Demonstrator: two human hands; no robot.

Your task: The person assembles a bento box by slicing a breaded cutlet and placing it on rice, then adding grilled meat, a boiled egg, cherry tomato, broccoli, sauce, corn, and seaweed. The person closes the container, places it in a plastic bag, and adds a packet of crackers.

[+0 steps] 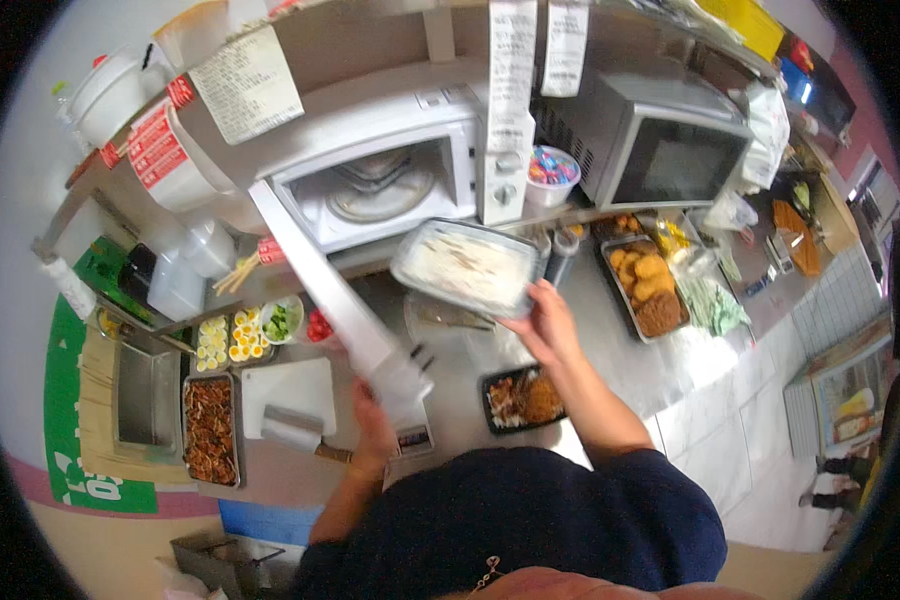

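My right hand (pixel 549 326) grips the near right corner of a lidded clear plastic container (pixel 465 268). White food, which looks like rice, fills it. It is held up before the white microwave oven (pixel 390 180), whose glass turntable shows through the opening. The microwave door (pixel 337 300) is swung wide towards me and is blurred. By the door's outer end is my left hand (pixel 373 426); its fingers are partly hidden, and I cannot tell whether they grip the door. Between my arms, a black tray of rice and fried food (pixel 523 400) sits on the steel counter (pixel 457 360).
On the left are a tray of chopped meat (pixel 210 427), a white cutting board (pixel 289 390) with a cleaver (pixel 292 426), and halved boiled eggs (pixel 246 336). To the right are a tray of fried patties (pixel 646 285) and a second microwave (pixel 660 142). Paper slips (pixel 511 75) hang above.
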